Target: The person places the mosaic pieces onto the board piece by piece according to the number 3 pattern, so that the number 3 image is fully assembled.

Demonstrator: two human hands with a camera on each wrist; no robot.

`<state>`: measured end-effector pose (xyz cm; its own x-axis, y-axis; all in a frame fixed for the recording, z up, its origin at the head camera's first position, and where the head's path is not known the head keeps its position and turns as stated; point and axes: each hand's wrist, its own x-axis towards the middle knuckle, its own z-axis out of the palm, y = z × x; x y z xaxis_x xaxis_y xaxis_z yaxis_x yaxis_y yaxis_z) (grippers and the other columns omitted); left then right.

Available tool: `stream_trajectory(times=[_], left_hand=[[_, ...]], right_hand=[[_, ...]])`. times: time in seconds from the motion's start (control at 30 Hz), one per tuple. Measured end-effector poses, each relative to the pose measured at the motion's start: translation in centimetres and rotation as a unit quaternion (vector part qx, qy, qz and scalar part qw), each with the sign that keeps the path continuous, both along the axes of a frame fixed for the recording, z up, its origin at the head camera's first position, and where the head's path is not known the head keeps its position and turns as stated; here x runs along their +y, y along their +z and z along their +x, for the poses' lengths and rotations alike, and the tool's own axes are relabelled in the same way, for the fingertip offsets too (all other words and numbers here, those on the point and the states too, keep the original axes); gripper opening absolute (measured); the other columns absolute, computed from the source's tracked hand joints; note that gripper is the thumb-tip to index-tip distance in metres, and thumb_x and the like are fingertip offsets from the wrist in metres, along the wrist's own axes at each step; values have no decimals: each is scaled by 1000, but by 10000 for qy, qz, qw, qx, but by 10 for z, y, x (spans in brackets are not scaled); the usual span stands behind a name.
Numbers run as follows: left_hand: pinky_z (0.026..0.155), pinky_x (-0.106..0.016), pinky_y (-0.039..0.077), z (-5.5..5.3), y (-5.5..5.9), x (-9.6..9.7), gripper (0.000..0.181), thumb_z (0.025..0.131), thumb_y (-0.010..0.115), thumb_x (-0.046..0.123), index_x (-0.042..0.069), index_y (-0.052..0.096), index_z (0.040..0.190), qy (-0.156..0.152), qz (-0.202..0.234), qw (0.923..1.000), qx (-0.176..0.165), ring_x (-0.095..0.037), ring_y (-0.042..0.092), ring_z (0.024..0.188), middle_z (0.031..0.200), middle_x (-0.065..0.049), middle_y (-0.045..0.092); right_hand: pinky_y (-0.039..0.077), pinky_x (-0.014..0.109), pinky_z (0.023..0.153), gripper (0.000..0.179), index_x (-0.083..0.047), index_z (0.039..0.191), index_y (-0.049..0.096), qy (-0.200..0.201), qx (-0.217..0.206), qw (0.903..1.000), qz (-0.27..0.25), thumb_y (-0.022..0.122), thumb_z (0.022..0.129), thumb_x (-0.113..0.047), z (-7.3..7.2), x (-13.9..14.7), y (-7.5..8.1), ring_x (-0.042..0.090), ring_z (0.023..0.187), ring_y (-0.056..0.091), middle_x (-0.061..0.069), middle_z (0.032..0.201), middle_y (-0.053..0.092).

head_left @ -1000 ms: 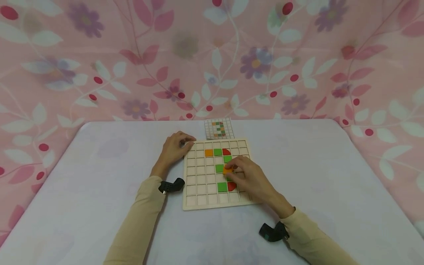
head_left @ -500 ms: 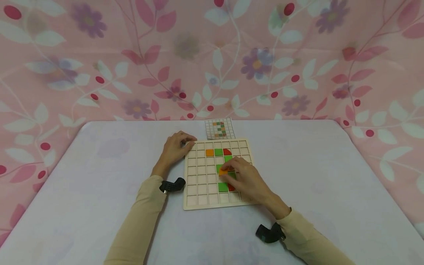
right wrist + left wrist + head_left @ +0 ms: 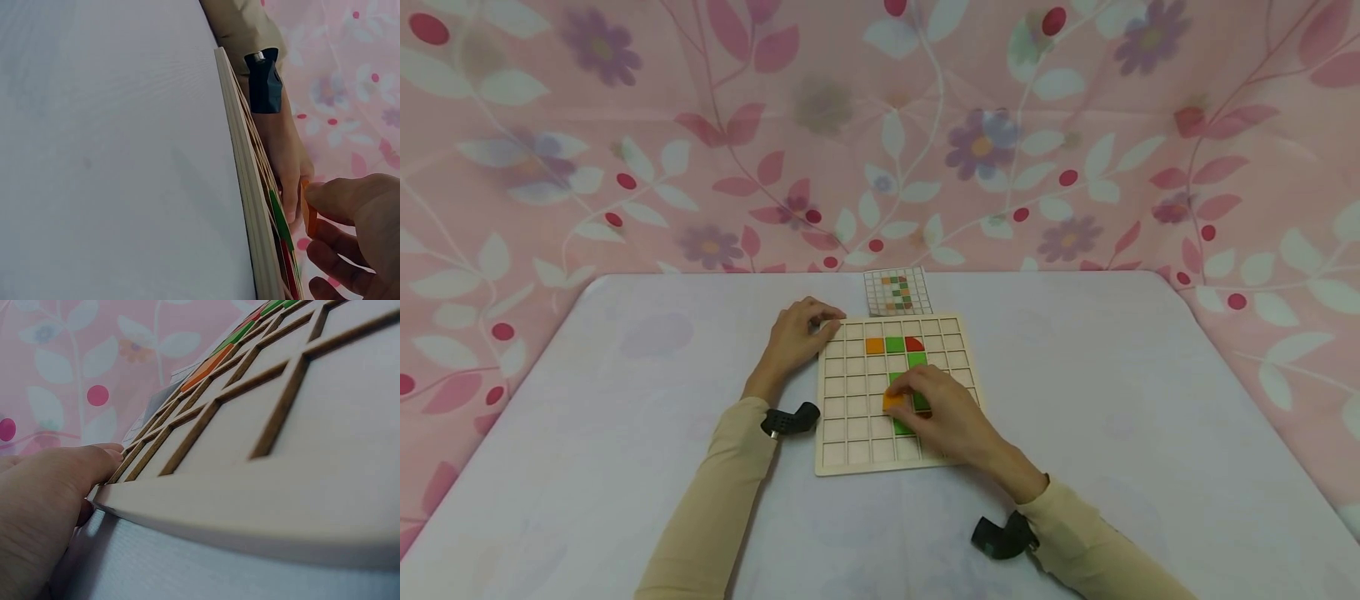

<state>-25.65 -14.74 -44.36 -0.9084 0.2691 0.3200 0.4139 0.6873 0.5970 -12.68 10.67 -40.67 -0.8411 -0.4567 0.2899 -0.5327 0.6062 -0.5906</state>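
A pale wooden grid board [image 3: 846, 454] lies on the table. At its far left corner my left hand [image 3: 793, 337] grips the edge; the left wrist view has the thumb and a finger [image 3: 103, 464] at that corner. Between thumb and fingertips my right hand [image 3: 955, 421] pinches an orange square tile [image 3: 892, 402], raised over the board's middle and seen edge-on in the right wrist view. Seated in the far rows are an orange tile [image 3: 875, 346], a green tile [image 3: 895, 344] and a red rounded tile [image 3: 913, 343]. Other green tiles [image 3: 902, 427] show partly behind my right hand.
Just beyond the board lies a pattern card [image 3: 872, 293] printed with coloured squares on a grid. A white cloth [image 3: 1112, 358] covers the table, and a pink floral curtain [image 3: 865, 125] hangs behind it. Black devices [image 3: 790, 419] sit at both wrists.
My right hand has carried the orange tile leftward and slightly nearer across the board. It now covers the red tile in the near row. My left hand stays at the corner.
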Motion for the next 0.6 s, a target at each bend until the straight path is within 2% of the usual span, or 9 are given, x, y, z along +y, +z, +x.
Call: stream_trajectory(times=[0.33, 0.6], left_hand=[[78, -39, 34, 0, -1, -1, 16, 89, 65, 25, 18, 73, 102, -20, 38, 9999, 129, -20, 54, 85, 96, -4, 66], [77, -35, 32, -1, -1, -1, 16, 89, 64, 27, 20, 73, 102, 29, 3, 10000, 20, -18, 52, 85, 95, -2, 64]], right_hand=[[47, 28, 81, 20, -18, 99, 64, 140, 123, 9997, 135, 74, 82, -25, 3, -4, -2, 11, 89, 56, -7, 102, 62], [47, 27, 80, 17, -20, 97, 68, 224, 213, 9994, 152, 74, 82, -25, 6, -6, -3, 8, 92, 56, -8, 102, 62]])
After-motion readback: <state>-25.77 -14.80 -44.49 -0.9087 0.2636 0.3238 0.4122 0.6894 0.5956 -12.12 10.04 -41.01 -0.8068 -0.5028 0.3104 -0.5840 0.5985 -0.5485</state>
